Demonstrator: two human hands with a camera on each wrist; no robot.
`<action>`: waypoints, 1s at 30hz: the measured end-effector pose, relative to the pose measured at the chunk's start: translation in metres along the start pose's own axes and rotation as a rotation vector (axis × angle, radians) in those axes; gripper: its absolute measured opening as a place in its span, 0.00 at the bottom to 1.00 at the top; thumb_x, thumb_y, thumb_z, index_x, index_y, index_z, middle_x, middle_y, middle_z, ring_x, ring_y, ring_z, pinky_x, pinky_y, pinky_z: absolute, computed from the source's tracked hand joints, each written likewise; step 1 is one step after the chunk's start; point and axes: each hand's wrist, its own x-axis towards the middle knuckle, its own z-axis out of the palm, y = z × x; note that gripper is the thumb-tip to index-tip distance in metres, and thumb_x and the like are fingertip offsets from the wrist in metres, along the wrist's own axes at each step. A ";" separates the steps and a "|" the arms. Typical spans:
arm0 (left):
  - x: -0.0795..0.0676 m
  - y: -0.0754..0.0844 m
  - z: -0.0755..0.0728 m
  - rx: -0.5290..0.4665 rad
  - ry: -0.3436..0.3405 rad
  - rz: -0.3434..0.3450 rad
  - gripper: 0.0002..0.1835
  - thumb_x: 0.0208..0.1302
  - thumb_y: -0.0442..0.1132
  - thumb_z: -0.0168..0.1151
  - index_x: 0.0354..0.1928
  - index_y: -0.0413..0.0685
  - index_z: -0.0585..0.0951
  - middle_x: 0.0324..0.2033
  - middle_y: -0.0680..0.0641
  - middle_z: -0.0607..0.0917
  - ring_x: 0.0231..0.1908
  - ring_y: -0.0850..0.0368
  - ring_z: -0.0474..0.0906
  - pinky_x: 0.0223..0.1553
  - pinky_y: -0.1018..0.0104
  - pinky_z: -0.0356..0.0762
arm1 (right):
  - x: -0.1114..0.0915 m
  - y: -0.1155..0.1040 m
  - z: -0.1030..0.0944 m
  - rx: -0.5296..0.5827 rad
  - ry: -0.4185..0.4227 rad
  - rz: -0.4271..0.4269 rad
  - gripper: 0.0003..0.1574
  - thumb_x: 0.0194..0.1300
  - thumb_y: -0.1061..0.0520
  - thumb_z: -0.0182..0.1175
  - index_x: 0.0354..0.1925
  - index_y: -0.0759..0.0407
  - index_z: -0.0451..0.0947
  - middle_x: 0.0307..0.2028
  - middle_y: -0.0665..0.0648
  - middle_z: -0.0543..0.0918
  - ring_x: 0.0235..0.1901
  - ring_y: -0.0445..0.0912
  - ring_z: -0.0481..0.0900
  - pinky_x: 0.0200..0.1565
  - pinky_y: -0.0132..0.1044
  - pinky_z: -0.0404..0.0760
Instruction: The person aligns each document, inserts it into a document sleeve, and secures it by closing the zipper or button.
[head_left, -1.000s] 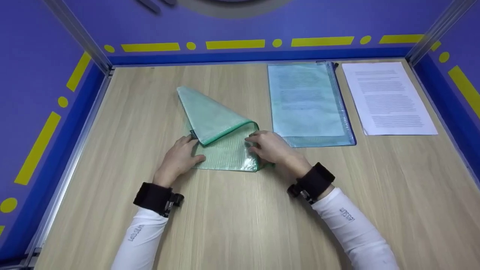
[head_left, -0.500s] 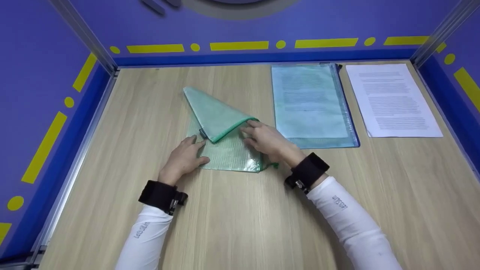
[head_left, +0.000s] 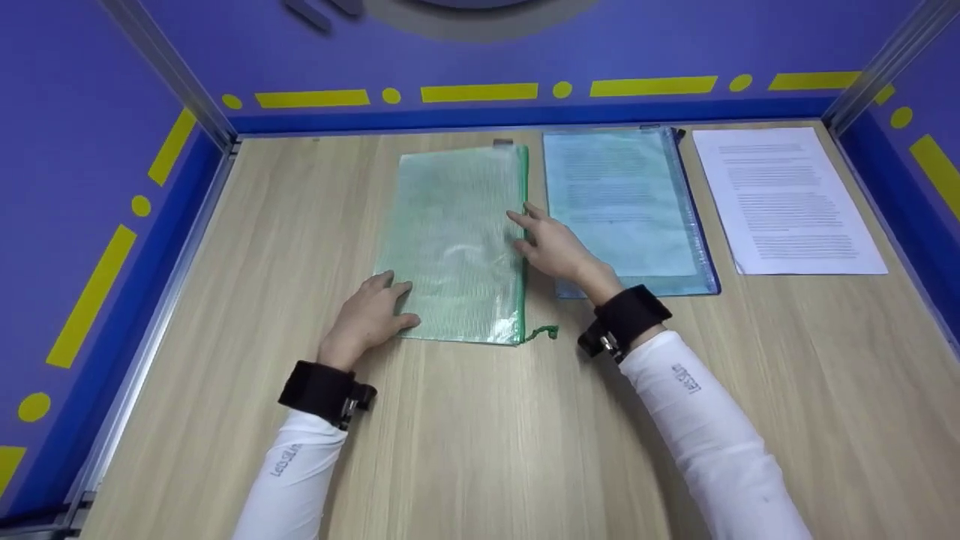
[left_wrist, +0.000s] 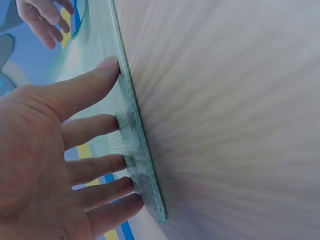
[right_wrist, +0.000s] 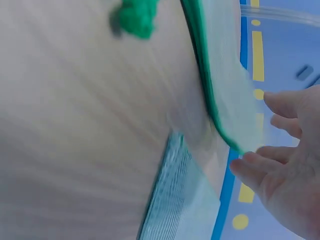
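A green translucent zip file bag lies unfolded on the table, its green zipper edge along the right side. Spread fingers of my left hand rest on its lower left corner; in the left wrist view the fingertips touch the bag near its edge. Beside the zipper edge is my right hand, fingers loosely extended and nothing gripped. In the right wrist view the fingertips are close to the bag's green border; whether they touch it I cannot tell. A green zipper pull trails from the bottom right corner.
Right of the green bag lies a blue zip file bag with a printed sheet inside. Farther right is a stack of printed paper. Blue walls enclose the wooden table at the back and sides.
The folded-over upper part of the green bag has swung up and back, so the bag now lies spread out. My right hand has moved away from me and slightly right; my left hand stayed in place.
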 end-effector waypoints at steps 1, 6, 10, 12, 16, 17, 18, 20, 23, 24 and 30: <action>0.000 0.000 0.000 -0.001 0.002 -0.002 0.35 0.66 0.51 0.64 0.70 0.41 0.69 0.73 0.30 0.61 0.74 0.33 0.56 0.72 0.41 0.61 | -0.001 0.002 0.000 0.003 -0.010 0.002 0.35 0.76 0.55 0.51 0.76 0.57 0.56 0.77 0.71 0.49 0.47 0.64 0.80 0.57 0.51 0.73; 0.000 0.001 0.001 -0.006 0.013 -0.011 0.35 0.66 0.51 0.64 0.70 0.40 0.70 0.73 0.30 0.61 0.74 0.33 0.56 0.72 0.40 0.61 | -0.008 0.012 0.001 0.011 -0.015 0.004 0.33 0.75 0.54 0.52 0.74 0.60 0.60 0.75 0.71 0.56 0.72 0.64 0.62 0.72 0.56 0.63; 0.000 0.002 0.002 -0.010 0.001 -0.018 0.36 0.66 0.51 0.63 0.71 0.40 0.68 0.74 0.30 0.60 0.75 0.33 0.54 0.73 0.40 0.59 | -0.017 0.018 0.002 0.005 -0.021 0.016 0.33 0.76 0.52 0.52 0.73 0.60 0.61 0.75 0.70 0.59 0.73 0.64 0.60 0.74 0.57 0.59; 0.001 0.002 0.003 -0.016 -0.002 -0.022 0.36 0.66 0.52 0.63 0.71 0.40 0.68 0.74 0.30 0.59 0.75 0.33 0.53 0.73 0.40 0.58 | -0.022 0.021 0.001 -0.008 -0.027 0.015 0.32 0.76 0.52 0.51 0.73 0.59 0.62 0.74 0.70 0.60 0.73 0.64 0.61 0.74 0.57 0.59; 0.001 0.002 0.006 -0.002 0.019 -0.023 0.41 0.66 0.55 0.63 0.72 0.37 0.65 0.74 0.28 0.58 0.75 0.31 0.52 0.72 0.39 0.59 | -0.032 0.028 -0.003 -0.015 -0.011 0.012 0.32 0.75 0.52 0.52 0.72 0.60 0.64 0.73 0.70 0.62 0.69 0.64 0.67 0.73 0.57 0.60; 0.001 0.002 0.007 0.007 0.027 -0.023 0.42 0.65 0.57 0.63 0.72 0.36 0.64 0.74 0.27 0.57 0.75 0.30 0.52 0.72 0.39 0.60 | -0.035 0.029 -0.004 -0.014 -0.008 0.014 0.32 0.75 0.52 0.52 0.72 0.60 0.64 0.73 0.70 0.63 0.69 0.64 0.67 0.73 0.57 0.60; 0.001 0.002 0.008 0.019 0.036 -0.021 0.44 0.65 0.58 0.63 0.72 0.35 0.63 0.73 0.26 0.57 0.74 0.29 0.52 0.71 0.39 0.61 | -0.037 0.029 -0.005 -0.014 -0.005 0.018 0.32 0.75 0.52 0.52 0.72 0.60 0.64 0.73 0.70 0.63 0.69 0.64 0.67 0.73 0.57 0.61; 0.001 0.001 0.009 0.043 0.048 -0.022 0.46 0.64 0.60 0.62 0.73 0.33 0.62 0.73 0.25 0.57 0.74 0.28 0.52 0.70 0.38 0.63 | -0.041 0.031 -0.006 -0.018 -0.007 0.024 0.32 0.75 0.52 0.52 0.72 0.60 0.64 0.73 0.69 0.63 0.70 0.64 0.66 0.73 0.57 0.61; 0.003 -0.002 0.007 0.061 0.050 -0.032 0.47 0.65 0.61 0.60 0.73 0.33 0.61 0.72 0.24 0.56 0.74 0.28 0.52 0.70 0.39 0.63 | -0.047 0.032 -0.008 -0.026 -0.023 0.040 0.32 0.75 0.51 0.52 0.72 0.60 0.64 0.73 0.69 0.63 0.72 0.64 0.63 0.73 0.57 0.61; 0.004 -0.003 0.006 0.062 0.047 -0.037 0.47 0.65 0.61 0.60 0.73 0.33 0.60 0.73 0.24 0.56 0.74 0.28 0.51 0.71 0.40 0.62 | -0.049 0.033 -0.009 -0.027 -0.027 0.046 0.32 0.75 0.51 0.52 0.72 0.60 0.64 0.73 0.69 0.63 0.72 0.64 0.63 0.73 0.57 0.61; 0.007 -0.010 0.000 0.042 -0.003 -0.076 0.47 0.66 0.60 0.60 0.74 0.33 0.59 0.74 0.25 0.53 0.75 0.29 0.49 0.73 0.40 0.57 | -0.064 0.045 -0.021 -0.023 0.000 0.086 0.32 0.75 0.52 0.52 0.72 0.60 0.64 0.73 0.70 0.63 0.72 0.64 0.62 0.73 0.58 0.61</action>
